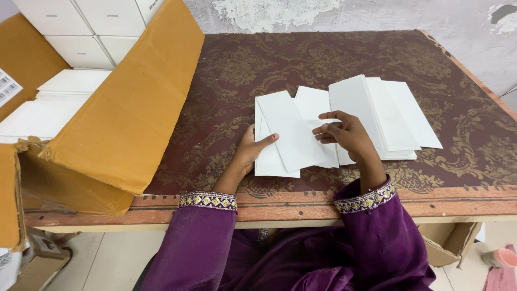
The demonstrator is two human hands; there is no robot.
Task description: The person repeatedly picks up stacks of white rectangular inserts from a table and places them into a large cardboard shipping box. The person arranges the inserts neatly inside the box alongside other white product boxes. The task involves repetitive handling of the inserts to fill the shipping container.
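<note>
Two purple sleeves (371,253) reach over the near edge of the patterned table (226,97), and the left hand (250,151) pinches a white card (291,134) with its thumb on top and fingers hidden beneath, while the right hand (344,132) curls its fingertips loosely onto the card's right edge. That card lies tilted, its long axis running from the far left down toward the near right, atop a few loose white cards. Beyond, a fanned card stack (388,116) rests just right of the hands, and an open cardboard box (118,118) holding white boxes (75,32) stands far left.
</note>
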